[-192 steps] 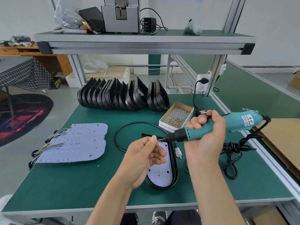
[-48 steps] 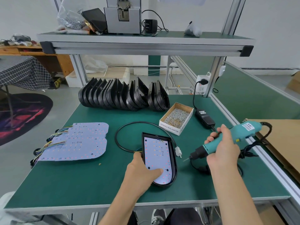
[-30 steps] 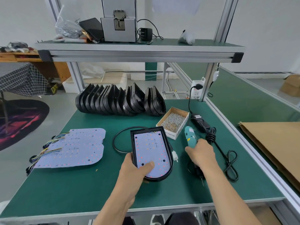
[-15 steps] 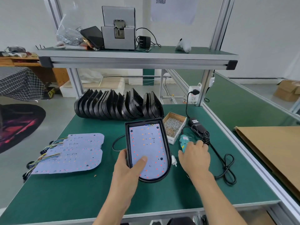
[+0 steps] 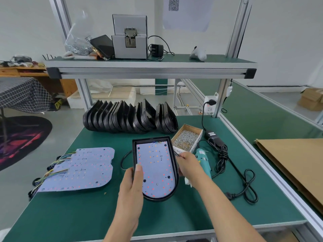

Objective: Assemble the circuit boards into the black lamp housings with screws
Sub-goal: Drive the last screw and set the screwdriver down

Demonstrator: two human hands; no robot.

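— Where is the housing (image 5: 172, 173) held?

— Above the middle of the desk (image 5: 87, 212), tilted up, with a board (image 5: 155, 170) seated inside it. Its left rim is gripped by the left hand (image 5: 132, 187), thumb laid on the board; its right rim is grasped by the right hand (image 5: 187, 165).

— And the rest?

— The screwdriver (image 5: 203, 162) is laid just right of the housing, released. The screw box (image 5: 187, 139) is set beyond it, spare boards (image 5: 82, 169) near the left edge, empty housings (image 5: 129, 117) along the back edge.
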